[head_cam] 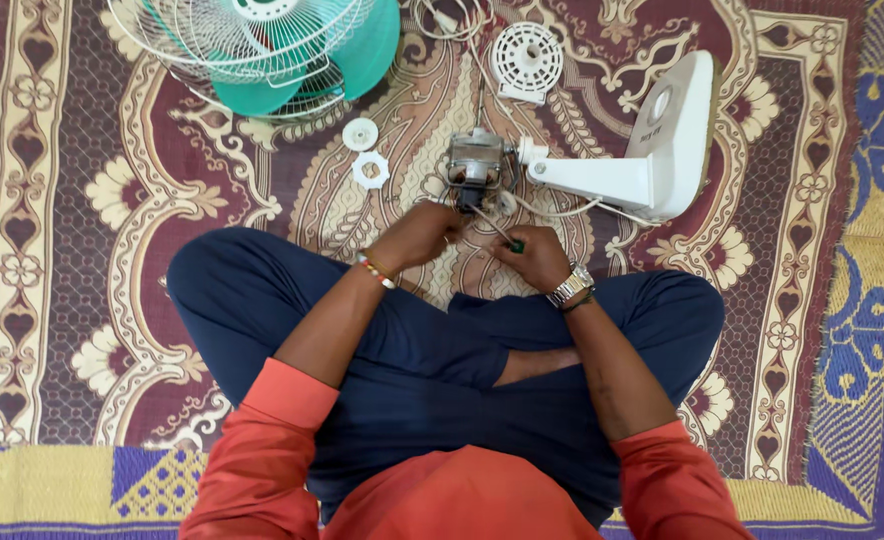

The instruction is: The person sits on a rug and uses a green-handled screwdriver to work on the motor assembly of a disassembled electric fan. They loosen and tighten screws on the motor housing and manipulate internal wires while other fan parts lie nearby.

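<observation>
Using the bare fan motor (475,163) as the landmark: way up and to its left sit the teal fan blades (362,45) tucked inside the white wire guard (212,40), basically the only container-ish thing here. Just left of the motor are two small white plastic pieces, a round cap (360,134) and a toothed nut (370,169). Right below the motor, the left hand (420,235) is clenched around something near the motor's shaft, can't tell what exactly. Beside it the right hand (535,257) has its grip closed on a green-handled screwdriver (502,234) angled up toward the motor. Above-right lies a round white vented cover (528,60), and the white fan stand (652,150) joins the motor's right side, all on the patterned mat (82,250).
</observation>
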